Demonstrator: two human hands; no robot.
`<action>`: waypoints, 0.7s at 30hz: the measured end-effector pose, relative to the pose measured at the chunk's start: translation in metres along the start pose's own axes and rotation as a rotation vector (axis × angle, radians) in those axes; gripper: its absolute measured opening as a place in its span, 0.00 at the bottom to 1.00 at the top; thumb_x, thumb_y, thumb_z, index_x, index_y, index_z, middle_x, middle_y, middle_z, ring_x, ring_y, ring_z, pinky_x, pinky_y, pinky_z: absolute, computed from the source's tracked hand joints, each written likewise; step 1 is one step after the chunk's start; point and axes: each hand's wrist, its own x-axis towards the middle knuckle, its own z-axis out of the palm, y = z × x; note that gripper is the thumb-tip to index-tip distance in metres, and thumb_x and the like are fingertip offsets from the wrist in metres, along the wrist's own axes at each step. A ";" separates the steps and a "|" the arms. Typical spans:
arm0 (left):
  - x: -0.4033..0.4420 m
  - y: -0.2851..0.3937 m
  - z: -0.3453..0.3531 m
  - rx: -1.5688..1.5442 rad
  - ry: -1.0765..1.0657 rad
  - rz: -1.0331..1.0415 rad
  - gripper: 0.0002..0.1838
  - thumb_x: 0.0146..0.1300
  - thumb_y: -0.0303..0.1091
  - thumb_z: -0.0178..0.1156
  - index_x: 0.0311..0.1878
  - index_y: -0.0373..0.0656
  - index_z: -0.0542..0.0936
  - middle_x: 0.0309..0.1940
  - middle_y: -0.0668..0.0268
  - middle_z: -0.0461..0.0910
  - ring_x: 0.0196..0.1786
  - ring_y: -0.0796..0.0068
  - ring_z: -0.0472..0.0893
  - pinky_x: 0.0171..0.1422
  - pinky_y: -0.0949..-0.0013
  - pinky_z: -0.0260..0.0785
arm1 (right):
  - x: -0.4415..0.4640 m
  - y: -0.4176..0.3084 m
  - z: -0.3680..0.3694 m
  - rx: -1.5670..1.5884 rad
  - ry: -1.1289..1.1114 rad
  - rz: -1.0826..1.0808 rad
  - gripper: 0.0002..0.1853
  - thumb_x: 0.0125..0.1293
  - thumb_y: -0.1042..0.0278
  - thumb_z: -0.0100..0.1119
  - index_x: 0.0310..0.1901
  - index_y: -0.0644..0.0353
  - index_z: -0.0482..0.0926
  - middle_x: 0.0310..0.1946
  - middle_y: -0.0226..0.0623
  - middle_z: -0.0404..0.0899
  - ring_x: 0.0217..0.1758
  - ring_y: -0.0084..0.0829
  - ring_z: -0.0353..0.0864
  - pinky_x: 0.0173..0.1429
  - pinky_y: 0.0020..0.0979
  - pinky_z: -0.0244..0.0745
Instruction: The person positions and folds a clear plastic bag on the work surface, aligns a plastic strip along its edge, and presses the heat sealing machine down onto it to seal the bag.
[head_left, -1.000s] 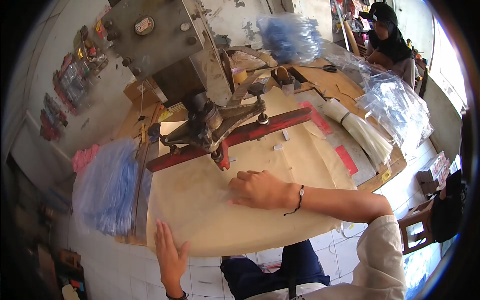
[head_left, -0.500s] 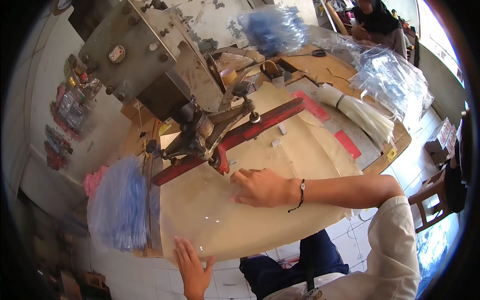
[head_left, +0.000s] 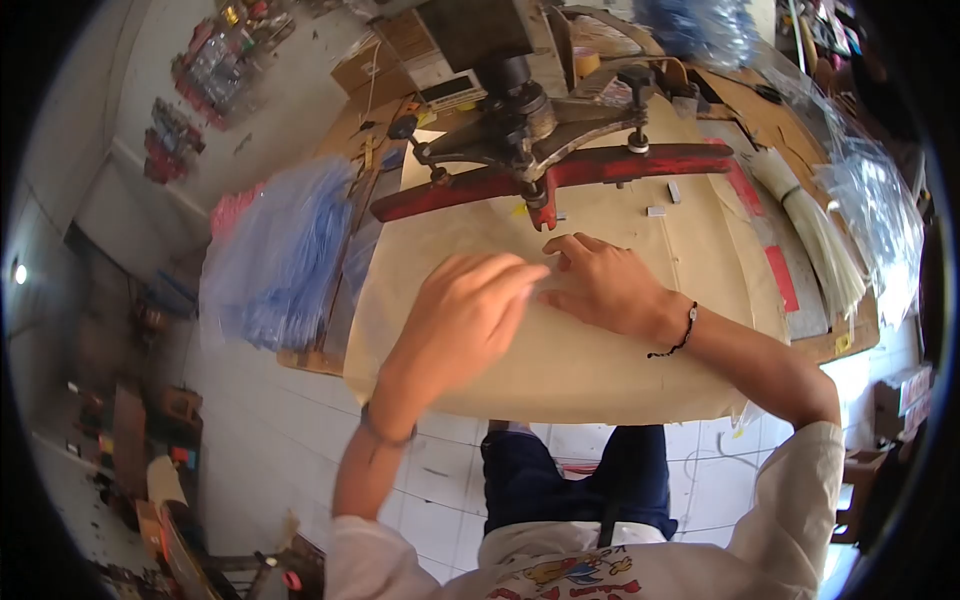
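"Either grip pinching anything?"
"Can't tell: left hand (head_left: 460,315) blurred, right hand (head_left: 615,285) curled, over the broad tan sheet (head_left: 600,375) on the tabletop (head_left: 312,362)."
"Risk?"
"Straying farther, either could be crushed if the long red metal bar (head_left: 440,195) dropped."

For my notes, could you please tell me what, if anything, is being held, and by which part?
It cannot be told: the blurred, bare left hand and curled, bare right hand show no clear hold.

Pale wall (head_left: 285,115): upper left. White tiled floor (head_left: 265,430) (joint lines visible): lower centre. Small bright light (head_left: 20,271): far left edge.
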 end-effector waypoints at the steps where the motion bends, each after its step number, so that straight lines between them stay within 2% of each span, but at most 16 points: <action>1: 0.010 -0.008 0.009 0.032 -0.011 0.024 0.11 0.65 0.29 0.63 0.49 0.39 0.84 0.44 0.57 0.84 0.44 0.54 0.82 0.51 0.57 0.75 | 0.001 0.002 -0.001 -0.003 0.004 0.005 0.32 0.67 0.48 0.67 0.66 0.58 0.70 0.51 0.41 0.84 0.56 0.45 0.85 0.58 0.46 0.81; 3: 0.023 -0.030 0.031 0.103 -0.047 0.094 0.07 0.62 0.26 0.64 0.42 0.40 0.85 0.35 0.61 0.84 0.32 0.57 0.82 0.37 0.60 0.75 | 0.002 0.000 -0.001 -0.003 0.009 0.046 0.31 0.67 0.49 0.67 0.65 0.58 0.70 0.48 0.39 0.85 0.55 0.44 0.85 0.56 0.46 0.81; 6: 0.021 -0.064 0.048 0.045 -0.011 0.197 0.06 0.60 0.24 0.65 0.41 0.40 0.84 0.33 0.61 0.83 0.29 0.60 0.82 0.32 0.63 0.75 | 0.003 0.000 -0.001 0.015 0.004 0.082 0.31 0.66 0.51 0.68 0.64 0.57 0.70 0.43 0.36 0.86 0.52 0.43 0.86 0.53 0.46 0.82; 10: 0.003 -0.088 0.072 -0.226 0.069 -0.057 0.11 0.61 0.20 0.64 0.46 0.40 0.84 0.34 0.60 0.83 0.34 0.65 0.85 0.38 0.66 0.78 | 0.003 0.006 0.006 0.088 0.039 0.089 0.26 0.66 0.54 0.69 0.60 0.56 0.74 0.38 0.34 0.86 0.48 0.43 0.86 0.49 0.46 0.82; 13: 0.003 -0.099 0.072 -0.211 0.041 0.039 0.13 0.62 0.19 0.64 0.51 0.40 0.82 0.37 0.59 0.83 0.36 0.65 0.85 0.39 0.66 0.78 | 0.002 0.010 0.005 0.016 0.017 -0.027 0.19 0.66 0.55 0.69 0.53 0.55 0.79 0.41 0.34 0.84 0.50 0.42 0.84 0.49 0.45 0.82; 14: 0.003 -0.097 0.073 -0.231 0.033 0.035 0.19 0.62 0.19 0.64 0.57 0.41 0.81 0.39 0.60 0.82 0.35 0.65 0.82 0.39 0.65 0.76 | 0.001 0.010 0.006 0.000 0.048 -0.050 0.17 0.66 0.55 0.69 0.51 0.54 0.80 0.42 0.34 0.84 0.51 0.42 0.83 0.50 0.45 0.82; 17: 0.007 -0.087 0.068 -0.231 0.006 -0.020 0.26 0.62 0.18 0.63 0.64 0.45 0.79 0.38 0.61 0.79 0.32 0.65 0.78 0.39 0.63 0.73 | 0.000 0.010 0.010 -0.029 0.113 -0.100 0.14 0.66 0.56 0.69 0.46 0.54 0.83 0.47 0.34 0.81 0.54 0.41 0.81 0.51 0.44 0.82; 18: 0.010 -0.089 0.068 -0.232 -0.008 0.035 0.28 0.62 0.18 0.62 0.66 0.48 0.79 0.36 0.61 0.76 0.31 0.64 0.76 0.38 0.63 0.72 | 0.001 0.010 0.011 -0.030 0.105 -0.097 0.14 0.65 0.56 0.69 0.46 0.55 0.84 0.48 0.34 0.81 0.55 0.41 0.80 0.52 0.44 0.81; 21: 0.007 -0.092 0.070 -0.219 -0.066 -0.004 0.27 0.63 0.19 0.61 0.66 0.48 0.80 0.35 0.60 0.75 0.32 0.63 0.76 0.40 0.62 0.72 | 0.002 0.007 0.008 -0.026 0.096 -0.085 0.14 0.65 0.56 0.69 0.45 0.55 0.85 0.48 0.34 0.80 0.55 0.40 0.80 0.52 0.45 0.81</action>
